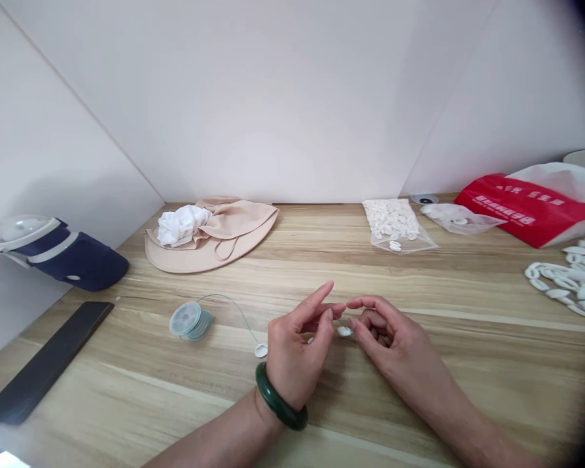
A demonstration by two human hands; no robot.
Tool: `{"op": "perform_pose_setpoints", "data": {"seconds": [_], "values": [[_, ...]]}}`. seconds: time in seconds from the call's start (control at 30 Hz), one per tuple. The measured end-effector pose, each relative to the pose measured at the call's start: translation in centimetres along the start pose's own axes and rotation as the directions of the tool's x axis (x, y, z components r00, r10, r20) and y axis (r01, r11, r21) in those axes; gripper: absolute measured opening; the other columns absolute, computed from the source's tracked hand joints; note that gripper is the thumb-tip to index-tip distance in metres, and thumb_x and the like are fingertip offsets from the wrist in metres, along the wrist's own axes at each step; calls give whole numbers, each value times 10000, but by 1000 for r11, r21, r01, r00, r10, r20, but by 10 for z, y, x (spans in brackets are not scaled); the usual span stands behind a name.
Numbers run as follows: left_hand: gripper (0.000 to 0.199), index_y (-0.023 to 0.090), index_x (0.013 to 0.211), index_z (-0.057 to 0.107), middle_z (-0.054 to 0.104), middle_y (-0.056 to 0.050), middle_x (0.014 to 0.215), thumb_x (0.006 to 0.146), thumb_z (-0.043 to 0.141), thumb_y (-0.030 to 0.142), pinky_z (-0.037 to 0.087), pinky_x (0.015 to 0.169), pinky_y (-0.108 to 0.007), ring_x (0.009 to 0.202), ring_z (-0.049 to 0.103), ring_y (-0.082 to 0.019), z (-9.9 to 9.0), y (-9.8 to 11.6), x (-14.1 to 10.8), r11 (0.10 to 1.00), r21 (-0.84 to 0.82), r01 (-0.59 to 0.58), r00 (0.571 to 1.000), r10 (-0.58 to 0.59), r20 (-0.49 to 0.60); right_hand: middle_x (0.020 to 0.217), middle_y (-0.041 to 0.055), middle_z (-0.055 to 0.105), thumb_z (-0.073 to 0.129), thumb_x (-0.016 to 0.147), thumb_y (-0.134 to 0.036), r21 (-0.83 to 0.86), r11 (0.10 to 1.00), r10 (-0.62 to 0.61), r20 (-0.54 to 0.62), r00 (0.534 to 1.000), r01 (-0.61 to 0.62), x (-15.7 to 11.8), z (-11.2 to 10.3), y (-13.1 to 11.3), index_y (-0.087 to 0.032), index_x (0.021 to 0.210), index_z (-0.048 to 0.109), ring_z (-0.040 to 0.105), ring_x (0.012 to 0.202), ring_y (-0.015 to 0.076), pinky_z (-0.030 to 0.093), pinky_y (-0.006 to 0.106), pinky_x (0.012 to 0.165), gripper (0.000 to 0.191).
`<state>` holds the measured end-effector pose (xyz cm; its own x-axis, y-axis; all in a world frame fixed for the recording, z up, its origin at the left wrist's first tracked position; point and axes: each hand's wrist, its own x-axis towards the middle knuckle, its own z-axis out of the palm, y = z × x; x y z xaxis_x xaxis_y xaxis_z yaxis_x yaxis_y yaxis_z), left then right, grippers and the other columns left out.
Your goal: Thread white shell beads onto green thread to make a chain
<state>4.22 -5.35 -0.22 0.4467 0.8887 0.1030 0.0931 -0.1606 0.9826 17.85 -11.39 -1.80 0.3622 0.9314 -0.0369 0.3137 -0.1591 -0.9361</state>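
Note:
My left hand, with a green bangle on the wrist, is closed in a pinch on a thin cord. Opposite it, my right hand has its fingers curled, and its thumb tip meets the edge of a small white shell bead hanging between both hands. Another white shell bead lies on the table just left of my left hand. From there the pale blue-green cord runs back to its spool. My left hand partly hides the cord and further white beads.
A clear bag of white shells lies at the back, beside a smaller bag and a red tissue pack. Strung shells lie at right. A beige hat, a dark blue bottle and a black strip are left.

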Motion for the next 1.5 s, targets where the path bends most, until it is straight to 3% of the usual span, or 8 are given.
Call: {"op": "perform_pose_setpoints", "data": {"seconds": [0.3,0.57,0.73,0.9,1.17,1.33,1.4,1.5], "values": [[358,219,1199,594,734,-48,937,842,567,220,546,779,-249,842,680,-154,1,-2,1,982,-160,96,995,-98,-2,620,-18,581,568,782,-322,-54,996,-74,22,997,75,-2,0,-6,-196,773,669,471,533,111,364,217,500,162],[365,153,1185,588,680,-109,1033,836,567,259,563,710,-300,820,670,-188,2,1,6,908,-375,187,982,-187,37,610,-36,560,662,722,-400,329,932,149,34,988,-152,3,-5,-12,-175,716,640,448,524,71,348,174,479,227],[320,117,1038,671,681,-94,928,735,685,217,537,642,-256,696,617,-133,3,5,6,859,-384,339,938,-275,213,480,-83,430,664,730,-441,439,881,178,35,983,-175,1,-6,-9,-178,777,615,312,414,33,215,147,371,272],[216,77,860,704,650,-48,667,738,690,254,470,555,-205,608,570,-108,2,7,4,811,-397,429,884,-288,368,426,-79,453,631,748,-475,342,930,131,31,991,-134,-4,-4,-12,-175,789,597,365,357,44,282,154,352,304],[172,78,836,697,649,-32,660,752,680,227,486,600,-197,583,582,-84,3,5,5,755,-465,462,881,-330,338,469,-48,525,611,775,-426,317,946,79,-6,997,-73,-4,0,-13,-193,795,607,456,382,82,386,186,373,235],[193,76,875,663,709,-86,746,760,668,232,543,664,-263,674,665,-151,2,7,8,779,-438,448,891,-347,293,901,45,614,651,757,-316,282,945,-131,-134,982,164,0,-10,-13,-204,665,640,583,872,165,481,202,638,146],[209,79,891,651,715,-101,790,758,667,239,555,668,-285,722,678,-180,1,7,8,802,-411,434,897,-339,285,941,46,621,628,783,-322,378,920,-89,-61,994,105,-1,-13,-14,-205,684,638,587,831,153,477,196,589,154],[218,86,905,638,711,-92,792,752,669,238,562,644,-283,695,679,-176,1,5,7,830,-379,408,907,-324,268,753,21,624,586,820,-360,500,864,11,92,996,-55,-3,-13,-14,-201,757,615,539,582,109,438,194,456,173]]}}
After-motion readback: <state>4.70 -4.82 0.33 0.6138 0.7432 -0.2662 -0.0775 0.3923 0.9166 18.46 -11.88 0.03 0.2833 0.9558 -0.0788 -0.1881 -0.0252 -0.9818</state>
